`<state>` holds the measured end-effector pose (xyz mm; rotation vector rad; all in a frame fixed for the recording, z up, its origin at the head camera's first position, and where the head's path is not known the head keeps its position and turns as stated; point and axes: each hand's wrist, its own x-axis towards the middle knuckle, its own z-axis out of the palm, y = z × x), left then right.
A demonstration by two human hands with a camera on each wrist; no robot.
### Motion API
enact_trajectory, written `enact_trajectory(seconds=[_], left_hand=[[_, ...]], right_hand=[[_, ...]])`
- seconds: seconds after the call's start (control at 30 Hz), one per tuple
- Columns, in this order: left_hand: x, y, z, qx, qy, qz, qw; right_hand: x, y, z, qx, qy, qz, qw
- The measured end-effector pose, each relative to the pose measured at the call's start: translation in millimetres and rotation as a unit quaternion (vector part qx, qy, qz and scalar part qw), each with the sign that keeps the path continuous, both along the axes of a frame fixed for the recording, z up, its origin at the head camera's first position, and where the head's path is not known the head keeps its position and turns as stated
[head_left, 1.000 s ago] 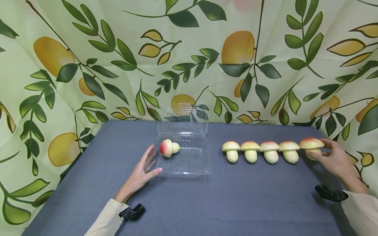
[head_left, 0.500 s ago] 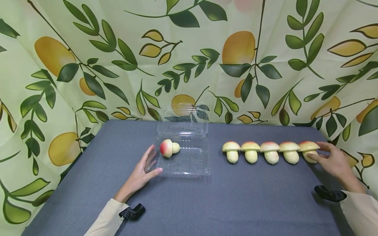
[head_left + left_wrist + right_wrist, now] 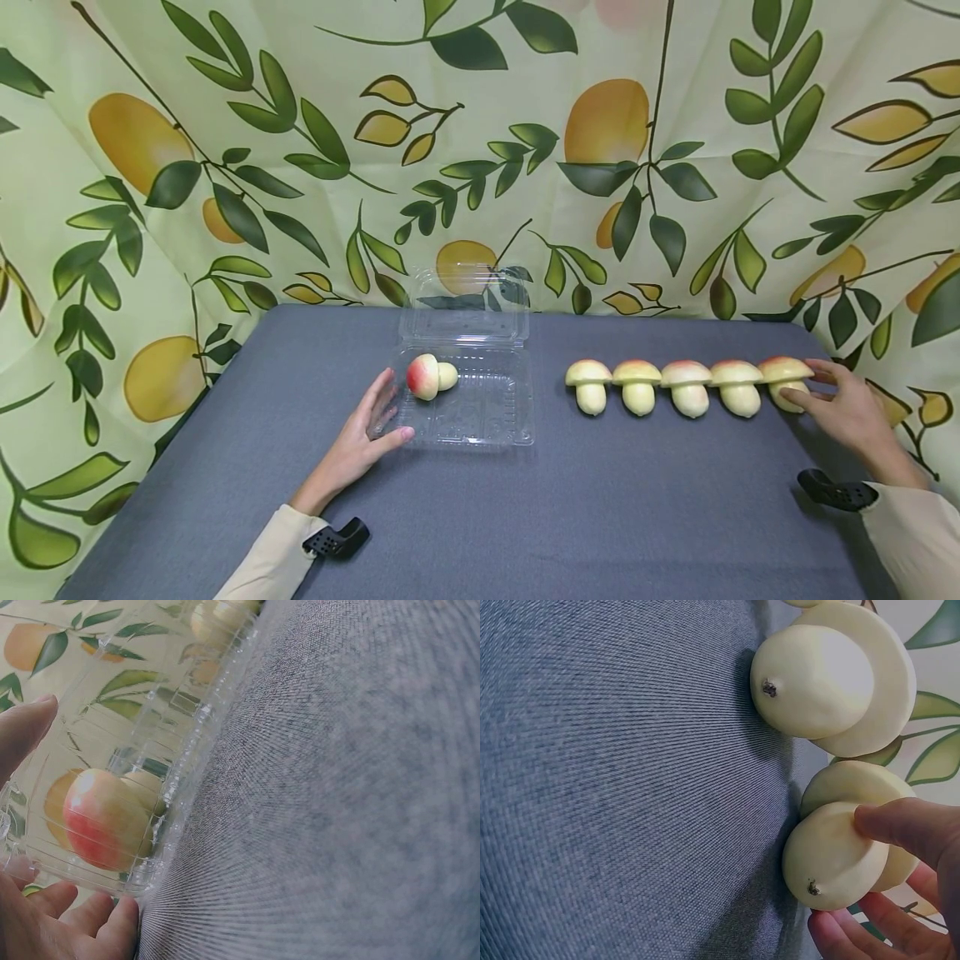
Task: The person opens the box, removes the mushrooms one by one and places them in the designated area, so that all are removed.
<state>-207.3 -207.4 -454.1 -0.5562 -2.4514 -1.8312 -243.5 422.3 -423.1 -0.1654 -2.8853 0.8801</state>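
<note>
At the right end of a row of toy mushrooms, my right hand pinches the last toy mushroom. In the right wrist view the thumb lies on its pale stem, and the other fingers are on the far side and underneath. My left hand is at the left side of an open clear plastic clamshell box, fingers spread and fairly straight. Whether its fingertips touch the box I cannot tell. One toy mushroom with a reddish cap lies on its side in the box's left part.
Several more mushrooms stand left of the held one, including one at the row's left end. The box's raised lid is near a fruit-patterned curtain. Grey-blue cloth covers the table.
The right hand has lowered its mushroom slightly left, onto the cloth against the end of the row. Over the last half second it has hardly moved. The left hand keeps its place.
</note>
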Motion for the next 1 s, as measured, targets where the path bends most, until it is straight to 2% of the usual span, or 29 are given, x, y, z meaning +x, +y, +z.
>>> enact_trajectory(seconds=[0.67,1.0], left_hand=[[-0.9,-1.1,-2.4,0.012,0.010,-0.007,0.9999],[-0.4,-0.7,-0.7,0.002,0.005,-0.004,1.0000]], right_hand=[[3.4,0.1,2.5,0.010,-0.004,-0.001,1.000],[1.2,0.3,-1.0,0.011,-0.005,-0.003,1.000]])
